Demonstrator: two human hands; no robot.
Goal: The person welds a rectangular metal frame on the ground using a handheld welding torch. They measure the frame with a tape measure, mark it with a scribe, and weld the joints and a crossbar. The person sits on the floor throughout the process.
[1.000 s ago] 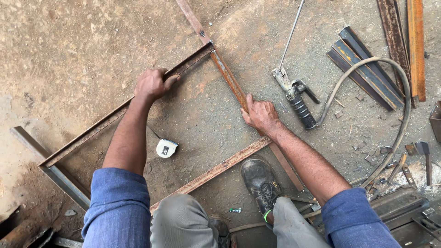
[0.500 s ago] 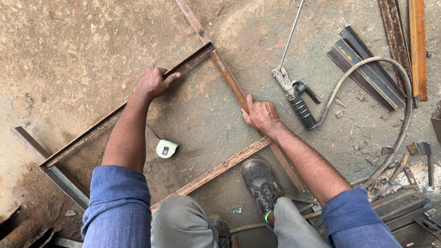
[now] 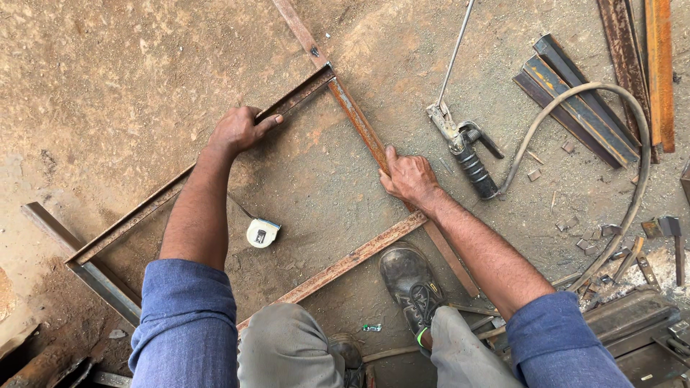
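A rectangular frame of rusty angle iron (image 3: 309,86) lies on the dirt floor. My left hand (image 3: 241,129) rests on its far long bar near the top corner, fingers stretched along the metal. My right hand (image 3: 408,176) presses down on the right short bar (image 3: 357,118), fingers curled over it. The near long bar (image 3: 345,260) runs under my knee and past my black shoe (image 3: 410,284). Inside the frame, close to my left forearm, lies a white tape measure (image 3: 262,232).
A welding electrode holder (image 3: 471,154) with a grey hose (image 3: 582,97) lies right of the frame. Cut steel bars (image 3: 575,100) and rusty strips (image 3: 658,65) sit at the upper right. Metal scraps and a hammer (image 3: 672,230) litter the right edge.
My left hand has shifted slightly along the far bar, with the fingers now stretched out flat. My right hand stays on the short bar.
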